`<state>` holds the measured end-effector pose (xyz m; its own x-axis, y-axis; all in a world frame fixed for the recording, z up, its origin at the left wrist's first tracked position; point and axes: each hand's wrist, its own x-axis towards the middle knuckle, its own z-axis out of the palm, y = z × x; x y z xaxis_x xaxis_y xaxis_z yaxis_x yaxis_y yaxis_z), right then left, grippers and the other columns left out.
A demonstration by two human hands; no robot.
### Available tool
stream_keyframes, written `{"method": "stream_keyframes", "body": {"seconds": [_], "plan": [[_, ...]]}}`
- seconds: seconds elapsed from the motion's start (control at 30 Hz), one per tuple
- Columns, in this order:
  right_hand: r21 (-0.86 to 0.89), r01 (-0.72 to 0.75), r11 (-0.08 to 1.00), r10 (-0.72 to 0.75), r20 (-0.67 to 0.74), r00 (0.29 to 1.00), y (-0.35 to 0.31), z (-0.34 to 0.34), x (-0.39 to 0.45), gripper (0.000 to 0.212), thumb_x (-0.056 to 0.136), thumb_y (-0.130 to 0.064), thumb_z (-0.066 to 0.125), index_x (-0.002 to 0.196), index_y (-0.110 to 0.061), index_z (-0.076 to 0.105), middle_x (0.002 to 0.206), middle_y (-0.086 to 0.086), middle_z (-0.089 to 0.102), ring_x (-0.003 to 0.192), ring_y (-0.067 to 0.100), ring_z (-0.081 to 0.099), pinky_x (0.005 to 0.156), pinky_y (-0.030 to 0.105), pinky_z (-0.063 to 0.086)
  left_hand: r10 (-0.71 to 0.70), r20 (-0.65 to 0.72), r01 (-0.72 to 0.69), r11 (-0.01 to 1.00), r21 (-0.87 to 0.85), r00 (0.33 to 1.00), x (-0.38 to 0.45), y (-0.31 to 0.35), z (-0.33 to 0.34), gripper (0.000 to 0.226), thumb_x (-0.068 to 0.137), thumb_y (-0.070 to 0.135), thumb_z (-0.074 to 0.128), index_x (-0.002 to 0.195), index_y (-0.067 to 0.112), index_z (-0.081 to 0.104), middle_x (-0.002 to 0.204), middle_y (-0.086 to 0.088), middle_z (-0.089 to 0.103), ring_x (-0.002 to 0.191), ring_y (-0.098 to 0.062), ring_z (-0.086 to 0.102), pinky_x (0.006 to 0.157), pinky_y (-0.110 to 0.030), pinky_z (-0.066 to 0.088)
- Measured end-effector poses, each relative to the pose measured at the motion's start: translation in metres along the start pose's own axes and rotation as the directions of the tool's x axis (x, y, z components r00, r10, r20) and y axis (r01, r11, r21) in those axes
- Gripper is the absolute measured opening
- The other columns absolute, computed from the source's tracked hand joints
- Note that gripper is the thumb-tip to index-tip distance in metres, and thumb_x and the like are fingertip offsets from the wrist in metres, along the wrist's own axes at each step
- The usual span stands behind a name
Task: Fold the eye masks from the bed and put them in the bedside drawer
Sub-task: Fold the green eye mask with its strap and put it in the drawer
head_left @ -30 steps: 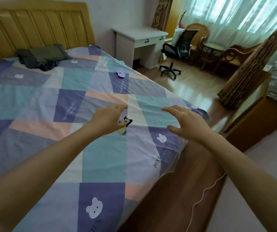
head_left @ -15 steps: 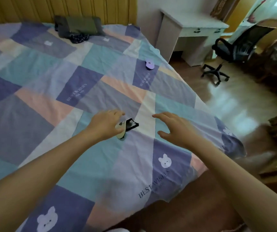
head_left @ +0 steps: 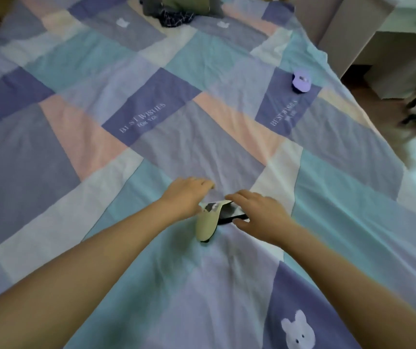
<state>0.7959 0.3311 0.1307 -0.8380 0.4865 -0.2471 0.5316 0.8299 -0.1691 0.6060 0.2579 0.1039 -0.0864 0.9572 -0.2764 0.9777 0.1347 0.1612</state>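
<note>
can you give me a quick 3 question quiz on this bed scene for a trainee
1. True or false: the purple eye mask lies right beside the hands.
2. Which hand touches the cream and black eye mask? A) only the left hand B) only the right hand C) both
3. Fill in: the dark folded clothes lie at the ___ end of the bedspread.

Key
1. False: it lies apart, farther up the bed, near its right edge.
2. C
3. far
</note>
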Motion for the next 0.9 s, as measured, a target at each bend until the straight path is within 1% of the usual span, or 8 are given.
{"method": "stream_keyframes", "body": {"seconds": [0.2, 0.3, 0.4, 0.5, 0.57, 0.63, 0.77, 0.9], "plan": [[0.195, -0.138, 0.971, 0.132, 0.043, 0.990, 0.016, 0.076, 0.049, 0.064, 0.078, -0.056, 0.061, 0.134, -0.034, 0.037, 0.133, -0.009, 0.048, 0.116, 0.018, 0.054, 0.080, 0.036, 0.043, 0.030, 0.102, -0.016, 0.991, -0.137, 0.994, 0.039, -0.015, 0.074, 0.082, 0.064, 0.036, 0.081, 0.136, 0.034, 0.041, 0.136, 0.010, 0.049, 0.126, -0.017, 0.041, 0.096, -0.032, 0.038], [0.276, -0.153, 0.949, 0.147, 0.043, 0.988, 0.015, 0.097, 0.057, 0.060, 0.078, -0.037, 0.067, 0.131, -0.028, 0.042, 0.128, -0.002, 0.053, 0.111, 0.023, 0.055, 0.082, 0.037, 0.048, 0.001, 0.070, 0.017, 0.968, -0.252, 0.998, 0.041, -0.015, 0.093, 0.068, 0.064, 0.039, 0.081, 0.126, 0.036, 0.052, 0.124, 0.011, 0.057, 0.121, -0.016, 0.043, 0.092, -0.033, 0.041], [0.418, -0.117, 0.901, 0.168, -0.087, 0.982, 0.015, 0.103, 0.059, 0.039, 0.083, -0.019, 0.061, 0.122, -0.017, 0.056, 0.113, 0.005, 0.065, 0.099, 0.027, 0.061, 0.079, 0.033, 0.047, -0.105, -0.017, 0.088, 0.905, -0.417, 0.994, 0.040, -0.014, 0.103, 0.036, 0.071, 0.035, 0.077, 0.105, 0.028, 0.064, 0.105, 0.009, 0.063, 0.109, -0.017, 0.051, 0.082, -0.033, 0.042], [0.710, -0.128, 0.692, 0.339, -0.164, 0.927, 0.018, 0.091, 0.059, 0.038, 0.082, -0.010, 0.065, 0.119, -0.017, 0.060, 0.106, 0.000, 0.067, 0.088, 0.019, 0.065, 0.075, 0.027, 0.050, -0.250, 0.029, 0.190, 0.651, -0.734, 0.968, 0.037, -0.015, 0.095, 0.011, 0.078, 0.030, 0.073, 0.083, 0.025, 0.065, 0.079, 0.006, 0.060, 0.079, -0.015, 0.057, 0.073, -0.035, 0.044], [0.916, -0.095, 0.389, 0.472, -0.110, 0.875, 0.021, 0.078, 0.058, 0.047, 0.080, -0.006, 0.069, 0.121, -0.020, 0.053, 0.112, -0.006, 0.061, 0.083, 0.011, 0.067, 0.072, 0.023, 0.054, -0.323, 0.019, 0.185, 0.490, -0.852, 0.946, 0.034, -0.016, 0.080, 0.013, 0.081, 0.029, 0.071, 0.075, 0.026, 0.061, 0.071, 0.007, 0.058, 0.068, -0.010, 0.054, 0.067, -0.032, 0.043], [0.983, -0.043, 0.180, 0.541, -0.062, 0.839, 0.024, 0.066, 0.056, 0.042, 0.079, -0.006, 0.072, 0.115, -0.017, 0.053, 0.107, -0.005, 0.060, 0.073, 0.004, 0.068, 0.062, 0.015, 0.052, -0.373, 0.004, 0.152, 0.368, -0.917, 0.928, 0.030, -0.017, 0.065, 0.011, 0.085, 0.029, 0.068, 0.078, 0.025, 0.060, 0.076, 0.006, 0.062, 0.071, -0.010, 0.058, 0.065, -0.026, 0.046], [0.999, -0.041, 0.025, 0.399, 0.027, 0.917, 0.017, 0.057, 0.052, 0.021, 0.077, -0.004, 0.074, 0.096, -0.003, 0.066, 0.080, 0.004, 0.069, 0.068, 0.007, 0.067, 0.067, 0.018, 0.051, -0.456, 0.067, 0.135, 0.119, -0.984, 0.888, 0.025, -0.013, 0.045, 0.022, 0.085, 0.033, 0.068, 0.093, 0.013, 0.065, 0.083, 0.000, 0.068, 0.071, -0.013, 0.064, 0.061, -0.023, 0.051], [0.996, -0.063, -0.063, 0.285, 0.079, 0.955, -0.001, 0.058, 0.052, 0.046, 0.073, -0.001, 0.077, 0.115, -0.009, 0.058, 0.093, 0.013, 0.072, 0.084, 0.018, 0.072, 0.072, 0.019, 0.055, -0.536, 0.132, 0.135, -0.035, -0.990, 0.834, 0.018, -0.008, 0.040, 0.025, 0.080, 0.035, 0.073, 0.092, 0.014, 0.065, 0.082, 0.000, 0.070, 0.068, -0.013, 0.066, 0.061, -0.026, 0.054]]}}
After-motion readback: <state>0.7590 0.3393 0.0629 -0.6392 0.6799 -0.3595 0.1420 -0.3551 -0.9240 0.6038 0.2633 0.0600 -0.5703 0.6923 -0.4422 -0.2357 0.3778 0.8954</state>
